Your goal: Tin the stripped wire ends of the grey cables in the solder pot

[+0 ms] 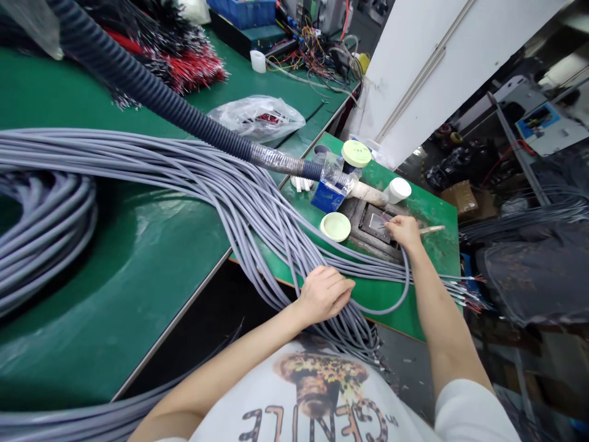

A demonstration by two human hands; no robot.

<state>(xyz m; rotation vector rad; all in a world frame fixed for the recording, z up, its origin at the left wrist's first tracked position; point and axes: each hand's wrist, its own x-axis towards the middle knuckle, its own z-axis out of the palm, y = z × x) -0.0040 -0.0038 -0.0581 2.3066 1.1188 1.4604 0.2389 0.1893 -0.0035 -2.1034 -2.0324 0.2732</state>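
My right hand pinches the end of one grey cable, which loops back below the hand. The thin wires at that end reach over a shiny silvery square in a dark metal pot. My left hand lies with curled fingers over the bundle of grey cables; what sits under its fingers is hidden. Stripped cable ends stick out past my right wrist at the green board's edge. Beside the pot are a pale round dish and a wooden handle.
A dark corrugated hose crosses the green table, ending in a nozzle by the pot. Nearby stand a blue box, a white cup and a yellow-lidded jar. Coiled grey cable lies left.
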